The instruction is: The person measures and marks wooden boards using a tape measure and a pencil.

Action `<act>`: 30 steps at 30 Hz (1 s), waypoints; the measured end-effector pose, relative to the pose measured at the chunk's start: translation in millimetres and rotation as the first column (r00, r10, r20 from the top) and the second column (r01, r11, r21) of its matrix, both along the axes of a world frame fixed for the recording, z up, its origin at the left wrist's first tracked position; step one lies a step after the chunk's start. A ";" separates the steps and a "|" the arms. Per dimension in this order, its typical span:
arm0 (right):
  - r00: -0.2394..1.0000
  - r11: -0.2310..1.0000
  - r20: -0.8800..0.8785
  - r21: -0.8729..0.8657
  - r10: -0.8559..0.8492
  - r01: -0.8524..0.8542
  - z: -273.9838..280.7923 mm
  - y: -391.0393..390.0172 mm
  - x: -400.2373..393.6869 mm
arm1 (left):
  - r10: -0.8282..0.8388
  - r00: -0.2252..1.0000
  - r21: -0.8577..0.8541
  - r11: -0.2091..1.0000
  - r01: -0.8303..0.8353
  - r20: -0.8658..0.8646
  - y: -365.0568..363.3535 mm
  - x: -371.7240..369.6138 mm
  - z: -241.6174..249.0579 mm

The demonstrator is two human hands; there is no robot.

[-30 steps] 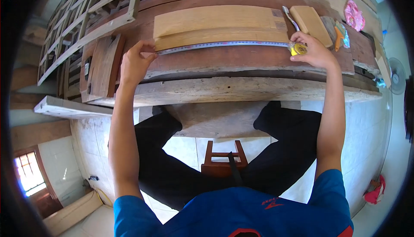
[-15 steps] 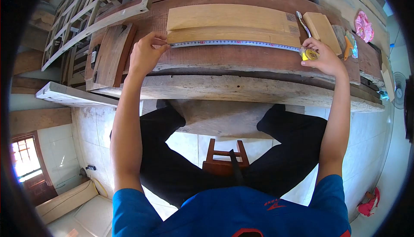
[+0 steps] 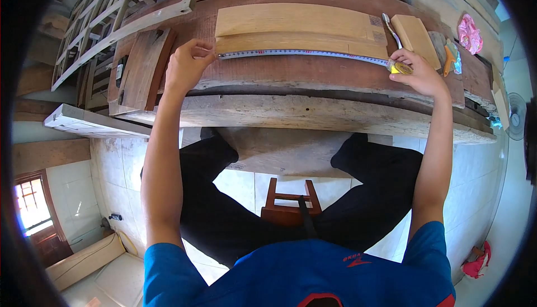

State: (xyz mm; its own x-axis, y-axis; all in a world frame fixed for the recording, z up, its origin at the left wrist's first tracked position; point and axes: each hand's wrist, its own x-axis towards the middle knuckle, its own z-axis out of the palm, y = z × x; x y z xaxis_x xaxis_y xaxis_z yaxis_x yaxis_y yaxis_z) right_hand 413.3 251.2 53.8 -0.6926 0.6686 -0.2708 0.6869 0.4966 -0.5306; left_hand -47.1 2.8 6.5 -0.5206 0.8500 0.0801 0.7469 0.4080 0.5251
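Note:
A pale wooden board (image 3: 296,24) lies lengthwise on the dark wooden workbench (image 3: 313,75). Along its near edge stretches the blade of a tape measure (image 3: 302,52). My left hand (image 3: 189,64) pinches the blade's end at the board's left corner, fingertips together. At the other end my right hand (image 3: 418,72) is closed around the yellow tape case, which partly shows between thumb and fingers. A toothbrush (image 3: 391,30) rests just beyond my right hand, beside a smaller wooden block (image 3: 415,39).
An orange-handled tool (image 3: 449,60) and a pink crumpled cloth or bag (image 3: 470,34) lie at the right. A slatted wooden frame (image 3: 120,24) leans at the back left, near a brown wooden piece (image 3: 146,72). A small stool (image 3: 291,203) stands between my legs.
The taut tape has shifted slightly in view, with both hands keeping their hold at its ends. The whole scene sits a little further left and up; the board stays in place on the bench.

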 end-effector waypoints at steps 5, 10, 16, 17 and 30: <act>0.998 0.998 -0.057 -0.060 -0.005 0.002 -4.6 6.1 4.5 | 0.051 0.985 -0.037 0.998 -0.046 0.165 0.4 2.5 4.2; 0.999 0.998 -0.048 -0.056 0.008 -0.011 -5.6 8.9 5.9 | 0.027 0.984 -0.028 0.999 -0.022 0.176 0.0 9.0 6.6; 0.998 0.999 -0.062 -0.040 0.017 -0.020 -5.8 8.8 7.5 | 0.049 0.987 -0.013 0.999 -0.047 0.153 1.8 6.9 -0.2; 0.998 0.999 -0.053 -0.034 0.014 -0.016 -3.7 8.1 6.9 | 0.036 0.993 0.001 0.999 -0.037 0.115 1.2 4.8 -3.5; 0.944 0.997 -0.320 0.039 0.075 -0.066 6.1 -17.4 -20.2 | 0.057 0.969 -0.022 0.998 -0.054 0.240 2.1 -2.3 -3.5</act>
State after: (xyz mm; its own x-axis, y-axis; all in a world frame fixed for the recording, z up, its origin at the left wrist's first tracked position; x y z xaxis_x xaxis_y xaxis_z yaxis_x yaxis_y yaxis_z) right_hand 393.1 233.8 59.9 -0.7852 0.6191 -0.0083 0.4449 0.5548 -0.7030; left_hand -49.3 4.9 2.9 -0.5695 0.8194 -0.0658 0.5755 0.4545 0.6798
